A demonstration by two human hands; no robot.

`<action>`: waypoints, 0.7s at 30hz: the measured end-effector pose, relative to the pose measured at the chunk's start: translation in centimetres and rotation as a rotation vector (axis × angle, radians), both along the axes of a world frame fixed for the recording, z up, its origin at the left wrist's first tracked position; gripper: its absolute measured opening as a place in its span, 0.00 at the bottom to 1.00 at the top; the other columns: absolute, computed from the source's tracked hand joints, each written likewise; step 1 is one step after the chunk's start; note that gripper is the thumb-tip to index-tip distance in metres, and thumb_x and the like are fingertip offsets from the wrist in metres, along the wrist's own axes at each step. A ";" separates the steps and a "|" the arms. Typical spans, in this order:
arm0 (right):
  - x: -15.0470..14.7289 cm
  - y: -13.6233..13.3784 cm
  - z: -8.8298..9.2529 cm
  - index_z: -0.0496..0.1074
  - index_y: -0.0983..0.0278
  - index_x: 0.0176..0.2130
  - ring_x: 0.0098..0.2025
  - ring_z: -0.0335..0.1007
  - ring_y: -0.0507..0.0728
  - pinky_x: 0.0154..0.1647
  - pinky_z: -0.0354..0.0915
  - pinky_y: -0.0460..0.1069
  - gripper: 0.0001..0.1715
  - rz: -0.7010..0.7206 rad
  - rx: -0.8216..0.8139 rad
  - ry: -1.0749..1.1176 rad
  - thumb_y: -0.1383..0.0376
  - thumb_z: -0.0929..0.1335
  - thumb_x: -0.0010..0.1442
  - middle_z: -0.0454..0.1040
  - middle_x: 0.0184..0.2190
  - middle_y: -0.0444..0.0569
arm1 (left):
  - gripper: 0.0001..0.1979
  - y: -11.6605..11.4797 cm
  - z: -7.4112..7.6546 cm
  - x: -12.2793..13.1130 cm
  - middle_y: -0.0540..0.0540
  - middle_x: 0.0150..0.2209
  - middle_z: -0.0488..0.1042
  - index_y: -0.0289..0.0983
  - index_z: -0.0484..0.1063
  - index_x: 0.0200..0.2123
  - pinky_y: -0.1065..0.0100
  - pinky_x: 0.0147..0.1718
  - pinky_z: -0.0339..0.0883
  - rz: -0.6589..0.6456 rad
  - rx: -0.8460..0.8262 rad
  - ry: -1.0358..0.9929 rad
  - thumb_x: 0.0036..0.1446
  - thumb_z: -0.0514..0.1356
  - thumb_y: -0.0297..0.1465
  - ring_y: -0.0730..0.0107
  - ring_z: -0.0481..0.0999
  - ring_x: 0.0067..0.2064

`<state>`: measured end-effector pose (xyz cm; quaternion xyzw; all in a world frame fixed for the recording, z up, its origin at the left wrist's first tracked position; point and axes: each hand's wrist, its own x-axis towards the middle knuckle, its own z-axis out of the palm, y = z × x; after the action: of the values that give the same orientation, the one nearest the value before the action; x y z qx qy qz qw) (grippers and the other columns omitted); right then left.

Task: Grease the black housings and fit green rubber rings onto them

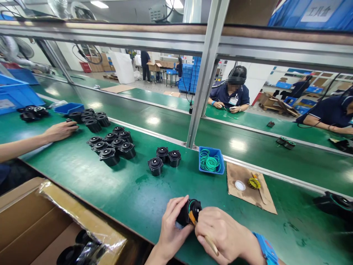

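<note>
My left hand (171, 226) wraps round a black cylindrical housing (182, 216), tilted just above or on the green bench. A green ring shows round the housing's raised top. In my right hand (224, 232) is a brush (211, 246) with a pale wooden handle. Its flat orange-brown tip touches the housing near the green ring. Fingers of my right hand hide the middle of the brush. Beyond my hands stand three similar black housings (155, 166), upright. Several green rings (211, 163) lie in a small blue bin (223, 170).
A stained cardboard sheet (239, 172) carries a white disc (240, 185) and a yellow ring-shaped item (253, 183). More housings (109, 156) stand leftward, near another person's hand (62, 130). An open carton (24, 221) sits below the bench edge. A metal post (197, 106) rises behind.
</note>
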<state>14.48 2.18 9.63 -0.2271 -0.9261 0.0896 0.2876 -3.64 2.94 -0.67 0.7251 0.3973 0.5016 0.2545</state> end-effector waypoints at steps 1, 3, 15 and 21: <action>0.0 0.0 -0.2 0.62 0.61 0.27 0.20 0.53 0.53 0.25 0.54 0.50 0.21 0.007 0.011 -0.023 0.66 0.53 0.69 0.66 0.19 0.44 | 0.35 0.0 0.0 0.0 0.44 0.50 0.76 0.45 0.68 0.60 0.58 0.49 0.76 0.003 -0.002 -0.004 0.48 0.67 0.21 0.58 0.77 0.50; -0.1 0.0 -0.4 0.62 0.60 0.26 0.20 0.52 0.54 0.25 0.54 0.50 0.22 0.013 0.024 -0.068 0.65 0.52 0.69 0.65 0.19 0.45 | 0.35 0.1 0.1 0.0 0.44 0.49 0.77 0.45 0.69 0.59 0.57 0.49 0.77 0.010 -0.004 -0.012 0.47 0.67 0.20 0.58 0.77 0.50; 3.3 -0.9 -0.7 0.69 0.58 0.42 0.24 0.66 0.53 0.28 0.64 0.47 0.14 -0.368 -0.255 0.614 0.62 0.57 0.74 0.71 0.23 0.42 | 0.34 0.0 0.2 -0.1 0.45 0.48 0.81 0.40 0.74 0.50 0.55 0.53 0.75 0.117 -0.425 -0.181 0.35 0.72 0.21 0.53 0.81 0.51; 2.9 -0.4 -1.5 0.67 0.59 0.41 0.39 0.75 0.55 0.40 0.69 0.48 0.11 -0.494 -0.463 0.480 0.59 0.60 0.73 0.77 0.38 0.47 | 0.33 0.0 0.2 -0.2 0.45 0.45 0.83 0.38 0.74 0.48 0.57 0.49 0.78 0.091 -0.435 -0.215 0.33 0.73 0.22 0.54 0.82 0.47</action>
<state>17.34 1.78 8.16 -0.4738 -0.7059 0.2741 0.4496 -3.81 2.91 -0.51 0.5772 0.4986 0.4895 0.4226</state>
